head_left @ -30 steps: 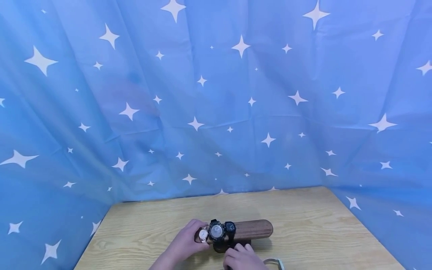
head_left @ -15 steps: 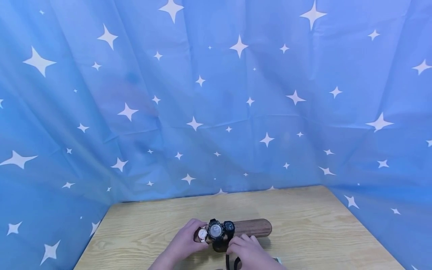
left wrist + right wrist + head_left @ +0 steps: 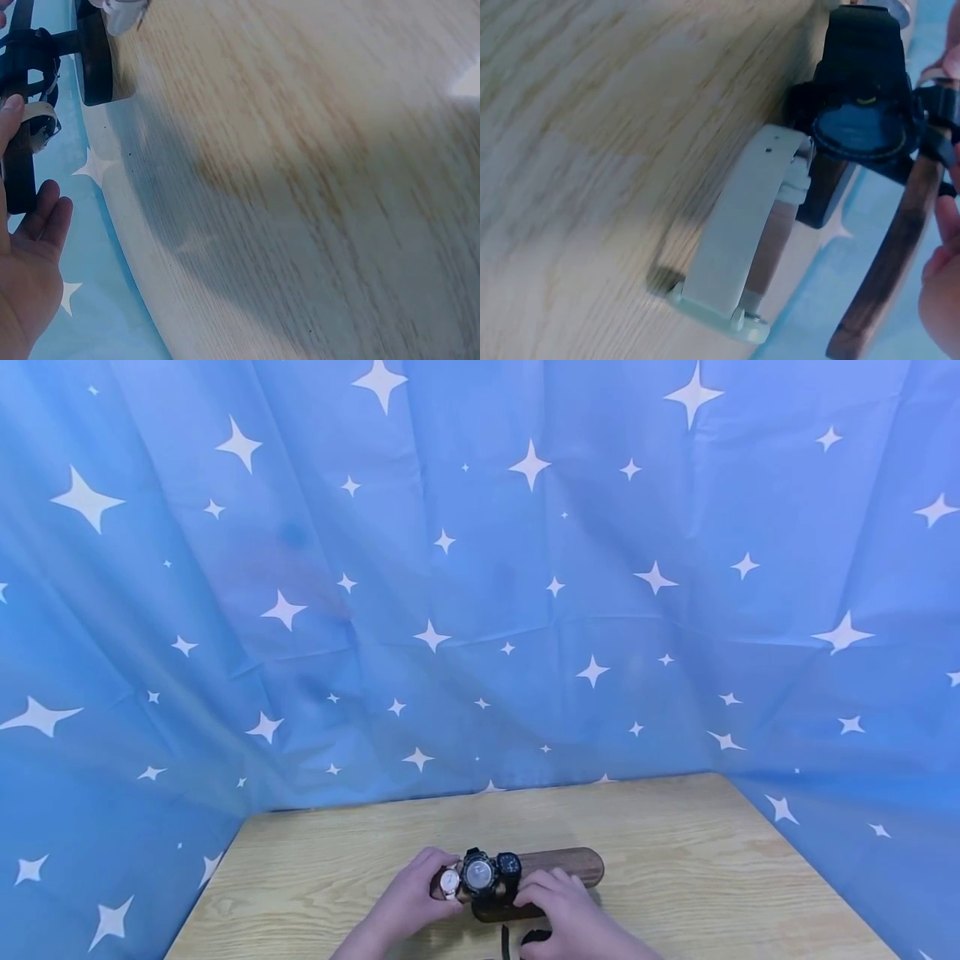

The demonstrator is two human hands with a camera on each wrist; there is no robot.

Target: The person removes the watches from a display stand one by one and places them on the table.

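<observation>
A dark wooden watch stand [image 3: 562, 862] stands on the table, its bar carrying three watches at the left: a small white watch [image 3: 450, 882], a large black watch [image 3: 478, 873] and a black square-faced watch [image 3: 509, 866]. My left hand [image 3: 411, 893] grips the bar's left end, thumb by the white watch. My right hand [image 3: 564, 910] has curled fingertips at the lower strap of the square-faced watch; in the right wrist view its fingers [image 3: 946, 225] meet a black strap end there. Another black watch [image 3: 862, 127] lies before the stand.
A pale mint watch [image 3: 731, 225] rests on its side on the wooden table [image 3: 337, 860], near the loose black watch. A blue curtain with white stars [image 3: 480, 610] hangs behind and at both sides of the table.
My right hand has moved up and to the right, from the table in front of the stand to the bar beside the square-faced watch. My left hand stays at the bar's end.
</observation>
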